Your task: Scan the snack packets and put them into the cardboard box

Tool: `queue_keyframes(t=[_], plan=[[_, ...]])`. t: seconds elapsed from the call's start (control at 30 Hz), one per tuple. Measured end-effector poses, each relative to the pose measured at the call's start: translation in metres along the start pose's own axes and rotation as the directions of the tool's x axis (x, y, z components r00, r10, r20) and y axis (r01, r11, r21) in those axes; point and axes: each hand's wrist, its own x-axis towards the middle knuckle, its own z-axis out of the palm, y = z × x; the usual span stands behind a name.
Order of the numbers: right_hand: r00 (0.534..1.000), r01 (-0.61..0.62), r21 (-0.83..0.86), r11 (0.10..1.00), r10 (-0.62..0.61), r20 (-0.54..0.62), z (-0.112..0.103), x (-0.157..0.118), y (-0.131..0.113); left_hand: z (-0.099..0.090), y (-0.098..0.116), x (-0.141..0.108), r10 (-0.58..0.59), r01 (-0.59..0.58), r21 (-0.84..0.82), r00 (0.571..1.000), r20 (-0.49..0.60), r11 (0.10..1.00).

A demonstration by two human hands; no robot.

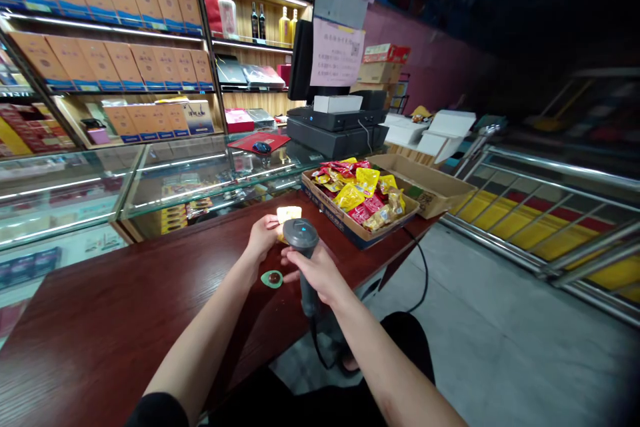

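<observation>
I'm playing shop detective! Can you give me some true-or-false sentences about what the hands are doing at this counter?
1. The right hand holds a grey barcode scanner. True.
2. The left hand holds a glass bottle. False: it holds a small yellow packet in front of the scanner.
3. A cardboard tray of red and yellow snack packets sits on the wooden counter. True.
4. The small green item lies inside the tray. False: it lies on the counter, near the hands.
5. The scanner has no cable. False: a black cable hangs off the counter's edge.
</observation>
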Motion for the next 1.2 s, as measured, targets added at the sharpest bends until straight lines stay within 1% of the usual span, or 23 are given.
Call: queue_keyframes(t=[0.07, 0.13, 0.17, 0.23, 0.3, 0.37, 0.43, 0.5, 0.6, 0.67, 0.77, 0.8, 0.87, 0.93, 0.97, 1.03, 1.1, 1.13, 1.17, 1.2], plan=[[0.988, 0.122, -0.055, 0.991, -0.127, -0.089, -0.01, 0.006, -0.004, 0.002, 0.004, -0.004, -0.062, 0.065, -0.075, 0.997, 0.042, 0.995], [0.97, 0.185, -0.098, 0.978, -0.198, -0.143, -0.023, 0.015, -0.008, 0.007, 0.009, -0.008, -0.087, 0.096, -0.111, 0.992, 0.087, 0.989], [0.968, 0.191, -0.096, 0.977, -0.203, -0.147, -0.03, 0.02, -0.01, 0.011, 0.011, -0.01, -0.091, 0.103, -0.123, 0.99, 0.106, 0.987], [0.975, 0.184, -0.069, 0.98, -0.191, -0.116, -0.042, 0.029, -0.016, 0.021, 0.016, -0.013, -0.092, 0.111, -0.14, 0.987, 0.134, 0.984], [0.978, 0.186, -0.056, 0.981, -0.19, -0.089, -0.054, 0.036, -0.024, 0.036, 0.021, -0.012, -0.088, 0.107, -0.136, 0.986, 0.139, 0.985], [0.975, 0.2, -0.055, 0.978, -0.204, -0.09, -0.067, 0.042, -0.036, 0.054, 0.029, -0.004, -0.081, 0.097, -0.103, 0.986, 0.143, 0.99], [0.972, 0.205, -0.054, 0.977, -0.209, -0.103, -0.084, 0.049, -0.053, 0.076, 0.042, 0.01, -0.064, 0.076, -0.065, 0.984, 0.165, 0.995], [0.973, 0.195, -0.039, 0.98, -0.198, -0.121, -0.106, 0.059, -0.075, 0.102, 0.058, 0.03, -0.036, 0.046, -0.043, 0.978, 0.205, 0.998], [0.97, 0.154, 0.007, 0.988, -0.15, -0.191, -0.145, 0.078, -0.112, 0.147, 0.083, 0.067, 0.026, -0.026, -0.002, 0.971, 0.238, 1.0], [0.965, 0.121, 0.038, 0.992, -0.108, -0.24, -0.173, 0.095, -0.135, 0.176, 0.096, 0.093, 0.069, -0.088, 0.065, 0.966, 0.249, 0.994], [0.96, 0.077, 0.087, 0.993, -0.051, -0.274, -0.209, 0.122, -0.16, 0.211, 0.106, 0.129, 0.139, -0.19, 0.208, 0.961, 0.239, 0.959], [0.962, 0.057, 0.104, 0.993, -0.026, -0.272, -0.218, 0.132, -0.165, 0.219, 0.106, 0.14, 0.161, -0.221, 0.266, 0.96, 0.23, 0.938], [0.964, -0.001, 0.132, 0.991, 0.036, -0.262, -0.233, 0.149, -0.168, 0.229, 0.103, 0.157, 0.204, -0.277, 0.39, 0.954, 0.218, 0.878], [0.959, -0.034, 0.113, 0.993, 0.064, -0.276, -0.243, 0.161, -0.164, 0.233, 0.098, 0.168, 0.249, -0.332, 0.484, 0.941, 0.23, 0.81], [0.956, -0.026, 0.089, 0.996, 0.051, -0.29, -0.246, 0.164, -0.162, 0.233, 0.096, 0.171, 0.279, -0.364, 0.508, 0.93, 0.239, 0.78], [0.952, 0.034, 0.036, 0.999, -0.022, -0.306, -0.248, 0.165, -0.156, 0.231, 0.095, 0.17, 0.36, -0.434, 0.517, 0.901, 0.242, 0.738], [0.95, 0.131, 0.009, 0.991, -0.123, -0.286, -0.24, 0.159, -0.154, 0.229, 0.098, 0.158, 0.437, -0.487, 0.492, 0.871, 0.222, 0.722], [0.95, 0.179, 0.003, 0.984, -0.172, -0.262, -0.233, 0.154, -0.153, 0.228, 0.099, 0.147, 0.462, -0.5, 0.464, 0.864, 0.202, 0.732], [0.946, 0.228, -0.002, 0.974, -0.222, -0.238, -0.223, 0.148, -0.153, 0.227, 0.101, 0.133, 0.457, -0.497, 0.418, 0.867, 0.199, 0.761], [0.939, 0.279, -0.012, 0.96, -0.275, -0.205, -0.21, 0.14, -0.152, 0.226, 0.101, 0.116, 0.419, -0.462, 0.351, 0.887, 0.195, 0.814]])
